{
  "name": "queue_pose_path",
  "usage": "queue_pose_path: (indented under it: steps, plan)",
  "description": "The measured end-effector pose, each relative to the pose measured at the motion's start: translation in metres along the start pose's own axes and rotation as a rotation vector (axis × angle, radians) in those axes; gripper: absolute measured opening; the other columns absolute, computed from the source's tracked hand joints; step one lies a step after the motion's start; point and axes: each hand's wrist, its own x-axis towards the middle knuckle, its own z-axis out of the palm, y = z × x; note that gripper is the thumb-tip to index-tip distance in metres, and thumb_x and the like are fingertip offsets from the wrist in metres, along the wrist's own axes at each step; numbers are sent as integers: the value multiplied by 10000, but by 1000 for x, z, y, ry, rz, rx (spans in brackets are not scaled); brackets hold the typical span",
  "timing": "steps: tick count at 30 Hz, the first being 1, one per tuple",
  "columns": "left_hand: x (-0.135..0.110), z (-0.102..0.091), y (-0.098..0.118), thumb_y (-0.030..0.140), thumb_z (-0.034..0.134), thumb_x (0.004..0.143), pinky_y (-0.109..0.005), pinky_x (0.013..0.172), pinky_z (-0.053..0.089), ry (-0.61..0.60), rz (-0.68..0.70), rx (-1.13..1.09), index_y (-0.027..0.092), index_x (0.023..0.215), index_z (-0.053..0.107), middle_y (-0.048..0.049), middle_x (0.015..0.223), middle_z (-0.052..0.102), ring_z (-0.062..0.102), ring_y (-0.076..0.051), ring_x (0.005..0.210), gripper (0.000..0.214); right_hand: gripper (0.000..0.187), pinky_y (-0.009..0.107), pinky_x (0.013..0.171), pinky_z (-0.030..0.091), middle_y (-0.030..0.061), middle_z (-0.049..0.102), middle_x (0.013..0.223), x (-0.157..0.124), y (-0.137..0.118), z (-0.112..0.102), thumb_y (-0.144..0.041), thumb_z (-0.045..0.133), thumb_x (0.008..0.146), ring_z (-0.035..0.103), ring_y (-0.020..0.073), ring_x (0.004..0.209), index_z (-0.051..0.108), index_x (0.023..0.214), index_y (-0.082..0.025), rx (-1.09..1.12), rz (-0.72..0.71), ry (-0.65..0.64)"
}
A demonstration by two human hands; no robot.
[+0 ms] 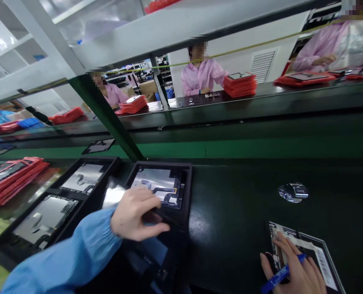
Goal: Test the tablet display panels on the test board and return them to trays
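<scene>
My left hand (138, 214), in a light blue sleeve, is over the black tray (190, 183). Its thumb and fingers curl around something dark and smeared by motion that I cannot make out. A blurred silvery patch shows beside the wrist. Just beyond the fingers, a screen panel (166, 177) with a silver back and flex cables lies in the tray. A blue pen (277, 279) is gripped by my right hand (296, 265). That hand rests on another panel (314, 255), which carries a white barcode label (325, 267), at the bench's lower right.
A curled shiny silver piece (293, 192) lies on the dark bench (230, 212). More trayed panels (83, 177) and a stack of red sleeves (14, 179) stand on the left. A green post (108, 118) rises behind. Co-workers in pink (201, 77) sit across the line.
</scene>
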Motion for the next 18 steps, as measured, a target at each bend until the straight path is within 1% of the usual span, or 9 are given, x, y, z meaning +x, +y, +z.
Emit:
queue_pose_path:
  steps: [1,3,6,8,10,11,13,15,18]
  plan:
    - [29,5,3,551,526,897,-321,505,297,-18,140,-42,200,659,526,10,517,512,462,-141,484,423,683,662,1030,434,163,629,1269,0,-3,-2,-669,349,866,609,420,1157,530,1316,-189,9,-13,14]
    - [84,32,15,602,492,898,-340,505,298,-59,405,-144,198,595,521,-1,498,523,479,-139,478,506,639,644,1048,424,146,619,1302,0,-8,-6,-642,354,878,600,414,1178,526,1309,-203,39,-30,65]
    - [147,99,41,648,403,930,-360,573,352,-255,721,-242,187,544,567,-68,534,624,589,-177,556,623,565,611,1081,402,120,602,1346,-1,-13,-9,-592,359,888,592,403,1195,525,1279,-220,73,-9,159]
    - [171,145,60,650,355,948,-369,623,389,-403,834,-258,160,578,636,-126,622,689,651,-218,638,676,536,614,1074,404,119,602,1350,-1,-12,-9,-573,368,882,601,410,1178,532,1252,-222,65,32,184]
    - [182,182,74,636,318,964,-381,641,415,-527,913,-255,131,630,691,-168,674,710,674,-246,674,711,518,626,1056,414,125,601,1350,-1,-11,-7,-564,372,878,608,418,1160,541,1225,-218,45,62,173]
    - [185,197,80,621,316,970,-387,646,423,-569,951,-249,121,654,709,-184,693,715,680,-255,688,710,511,629,1049,420,129,599,1353,-2,-10,-7,-561,370,879,607,420,1160,545,1211,-214,37,68,165]
    - [185,217,86,601,324,974,-401,663,434,-618,1026,-235,112,685,730,-206,730,721,686,-265,713,699,496,625,1041,430,138,597,1355,-2,-10,-6,-556,368,882,598,421,1175,551,1182,-206,28,68,156]
    - [182,229,88,604,322,972,-414,686,438,-631,1084,-229,106,699,739,-220,754,722,685,-269,722,705,481,621,1044,431,140,593,1361,-3,-11,-7,-553,374,884,585,420,1196,551,1163,-203,27,61,158]
    - [177,235,88,608,306,971,-431,719,433,-625,1118,-240,84,734,737,-234,777,722,681,-279,738,719,467,626,1046,429,125,586,1375,-3,-12,-8,-554,384,884,579,421,1202,552,1147,-207,30,65,159]
